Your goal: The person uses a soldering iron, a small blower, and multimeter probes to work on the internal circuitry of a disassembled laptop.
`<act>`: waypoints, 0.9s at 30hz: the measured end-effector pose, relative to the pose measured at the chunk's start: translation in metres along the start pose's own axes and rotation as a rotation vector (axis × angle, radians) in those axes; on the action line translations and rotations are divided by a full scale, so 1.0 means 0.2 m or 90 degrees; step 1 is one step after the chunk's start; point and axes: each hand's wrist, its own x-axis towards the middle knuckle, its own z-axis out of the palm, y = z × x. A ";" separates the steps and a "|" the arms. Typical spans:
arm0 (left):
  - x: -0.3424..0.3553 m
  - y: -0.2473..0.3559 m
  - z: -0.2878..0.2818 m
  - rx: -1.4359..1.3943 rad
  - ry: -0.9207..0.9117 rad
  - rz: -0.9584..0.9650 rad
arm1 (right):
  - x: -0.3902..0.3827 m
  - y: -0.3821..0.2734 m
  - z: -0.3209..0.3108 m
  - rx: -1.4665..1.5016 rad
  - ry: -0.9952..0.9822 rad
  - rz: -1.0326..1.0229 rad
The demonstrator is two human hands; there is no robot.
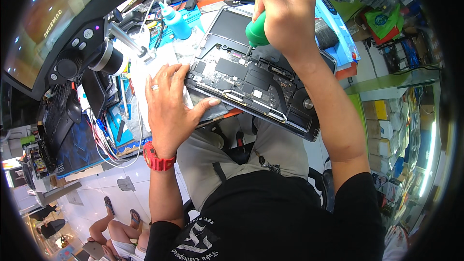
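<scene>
1. Above the opened laptop (256, 78), the right hand (292, 17) is wrapped tight around a green-handled tool (257, 31), probably a screwdriver. Its thin shaft points down into the board's far side. Can't tell if the tip is actually touching.

2. Down at the laptop's left corner, the left hand (168, 96) isn't gripping anything: fingers spread, thumb out along the near edge. Can't tell how much it's pressing, if at all.

3. Biggest worry for me is a slip. Tilt that shaft or lean too hard and the tip could skate across bare components, or gouge the black battery (231, 23) just beyond.

4. Laptop sits askew, with its near right corner out past the bench edge, over the person's lap. Push down near the fan (307, 103) without the left side held and it might tip.

5. Beside the far left corner there's a light blue squeeze bottle (178, 24), upright. Knock it with an elbow or a shifting laptop and, if there's liquid inside, it could end up on the board.

6. Over on the left, a white cable (121, 165) loops off the bench near the red watch (158, 159). Snag that with the wrist and stuff gets dragged.
</scene>
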 end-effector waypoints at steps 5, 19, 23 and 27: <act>0.00 0.00 0.00 -0.004 0.003 0.003 | 0.03 0.07 0.05 0.036 0.045 -0.129; 0.00 0.00 -0.01 -0.002 -0.003 -0.005 | -0.01 -0.07 0.01 0.043 -0.007 0.023; 0.00 0.00 -0.01 0.000 -0.002 0.000 | -0.01 -0.11 0.07 0.015 0.016 0.064; 0.00 0.00 -0.01 -0.001 -0.001 0.000 | -0.01 -0.02 0.04 0.022 -0.037 0.023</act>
